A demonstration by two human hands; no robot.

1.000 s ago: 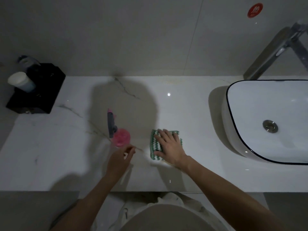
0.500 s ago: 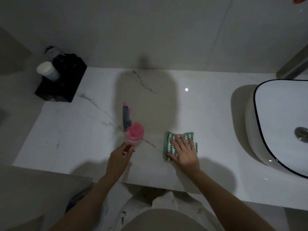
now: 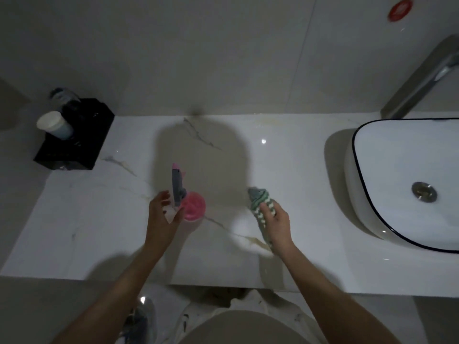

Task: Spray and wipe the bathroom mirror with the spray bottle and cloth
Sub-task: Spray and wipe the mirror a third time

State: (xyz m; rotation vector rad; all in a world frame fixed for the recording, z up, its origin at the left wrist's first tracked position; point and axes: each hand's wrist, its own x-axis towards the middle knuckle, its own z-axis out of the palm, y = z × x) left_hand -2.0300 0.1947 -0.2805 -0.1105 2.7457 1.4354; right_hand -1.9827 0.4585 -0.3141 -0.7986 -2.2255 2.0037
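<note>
As I stand at the marble counter (image 3: pixel 285 175), my right hand (image 3: pixel 277 225) grips the one cloth (image 3: pixel 260 207), a green-and-white zigzag piece bunched and lifted off the surface at about 5 o'clock from the counter's middle. My left hand (image 3: pixel 161 217) is spread wide, fingers curved beside the one spray bottle (image 3: pixel 188 199), close on its left side but not closed on it; whether the palm touches the bottle I cannot tell. The bottle stands upright at about 7 o'clock from the counter's middle, pink cap and grey trigger head pointing to 12 o'clock.

The cloth looks soft and limp, so I judge it will fold and sag; a full-hand bunch suits it. The bottle looks like light, rigid plastic, possibly slick, and I judge the neck under the trigger the best place to take hold, forefinger free for the lever.

Farther off, one white basin (image 3: pixel 397 232) with a dark rim sits at 3 o'clock, one metal tap (image 3: pixel 422 78) rising at 2 o'clock. One black tray (image 3: pixel 74 155) at 10 o'clock carries one white cup (image 3: pixel 53 125) and darker items too dim to count. No mirror is in view, so I judge spraying not yet begun.
</note>
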